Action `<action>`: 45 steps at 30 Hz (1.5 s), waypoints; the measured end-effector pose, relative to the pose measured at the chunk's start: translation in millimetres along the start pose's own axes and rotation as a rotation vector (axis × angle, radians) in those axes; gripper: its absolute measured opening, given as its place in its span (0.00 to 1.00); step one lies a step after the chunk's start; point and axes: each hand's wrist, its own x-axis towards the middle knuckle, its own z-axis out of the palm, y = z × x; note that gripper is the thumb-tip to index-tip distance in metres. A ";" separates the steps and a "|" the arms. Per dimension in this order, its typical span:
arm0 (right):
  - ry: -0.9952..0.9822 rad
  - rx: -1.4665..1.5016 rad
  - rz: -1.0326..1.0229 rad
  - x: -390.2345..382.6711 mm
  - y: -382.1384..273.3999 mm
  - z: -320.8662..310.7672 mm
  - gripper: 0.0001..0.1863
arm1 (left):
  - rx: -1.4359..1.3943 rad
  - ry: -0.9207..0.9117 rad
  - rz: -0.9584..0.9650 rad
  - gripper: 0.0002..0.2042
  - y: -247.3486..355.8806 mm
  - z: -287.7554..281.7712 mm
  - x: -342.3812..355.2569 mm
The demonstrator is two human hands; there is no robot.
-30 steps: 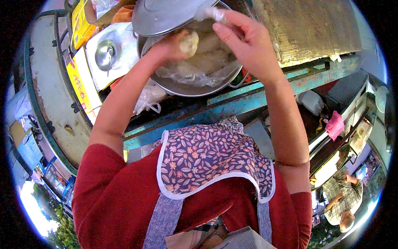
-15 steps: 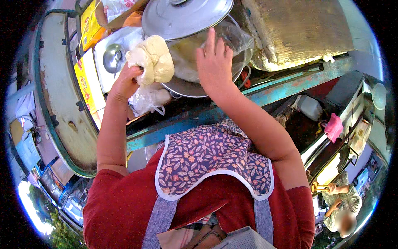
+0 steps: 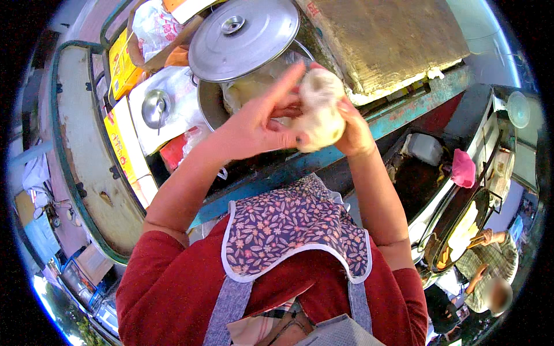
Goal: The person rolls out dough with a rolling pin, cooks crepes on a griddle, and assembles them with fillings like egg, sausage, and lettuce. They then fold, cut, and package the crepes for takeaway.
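A lump of pale dough [image 3: 321, 109], slightly smeared by motion, is between my hands above the front of a metal pot. My right hand [image 3: 356, 134] grips its right side, thumb and fingers curved around it. At the dough's left edge is my left hand [image 3: 248, 130], fingers spread and index finger stretched out; the thumb tip is at the dough's lower edge. Behind my hands, the pot [image 3: 206, 104] is partly covered by a round metal lid [image 3: 245, 43] with a knob. Clear plastic sheeting [image 3: 236, 95] and something pale show inside it.
Left of the pot, a small metal bowl [image 3: 154, 108] with a utensil rests on a white surface beside yellow boxes [image 3: 122, 151]. A large worn board [image 3: 389, 43] lies at the right. Further right, a person [image 3: 487, 259] works at a large pan [image 3: 459, 236] with food.
The dough moved right from my left hand alone to between both hands, with my right hand now gripping it. My right hand left the plastic in the pot. The view shifted slightly.
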 end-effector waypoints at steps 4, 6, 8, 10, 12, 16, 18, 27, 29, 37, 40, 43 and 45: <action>0.290 0.214 -0.047 -19.3 10.2 6.0 0.39 | 0.253 0.295 0.125 0.24 -18.5 18.5 21.2; 0.371 0.286 -0.050 -16.8 14.3 4.5 0.36 | 0.247 0.497 0.173 0.19 -34.9 16.3 36.1; 0.423 0.418 -0.043 -10.5 22.9 -6.5 0.32 | 0.273 0.470 0.233 0.16 -55.1 22.8 46.9; 0.424 0.457 -0.056 -10.5 23.4 -6.6 0.31 | 0.264 0.481 0.233 0.17 -71.8 21.1 53.9; 0.389 0.511 -0.086 -13.8 20.6 -7.5 0.31 | 0.515 0.449 0.325 0.20 -87.4 -2.6 70.7; 0.513 0.566 -0.133 -29.8 12.2 -11.7 0.32 | 1.371 0.137 0.233 0.25 -167.3 -37.4 62.4; 0.480 0.539 -0.113 -44.4 10.1 -23.7 0.31 | 1.619 -0.131 0.160 0.26 -215.8 -66.4 33.1; 0.764 0.542 -0.231 -67.9 -6.3 -18.6 0.27 | 0.754 -0.223 -0.311 0.14 -32.2 -108.8 82.3; 0.575 0.708 -0.312 -79.0 3.6 -49.3 0.22 | 1.010 0.116 -0.023 0.16 -28.7 -165.1 122.1; 0.576 0.689 -0.292 80.7 11.8 -41.0 0.23 | 1.473 -0.004 0.134 0.19 -53.6 -403.8 314.6; 0.680 0.628 -0.339 64.2 1.9 -35.2 0.21 | 1.448 -0.061 0.100 0.20 -58.0 -411.9 338.7; 0.720 0.613 -0.389 60.8 2.2 -31.8 0.21 | 1.400 -0.149 0.206 0.21 -63.9 -406.5 318.6; 0.807 0.614 -0.458 95.1 15.1 -54.6 0.23 | 1.403 -0.210 0.161 0.22 -83.4 -411.8 352.7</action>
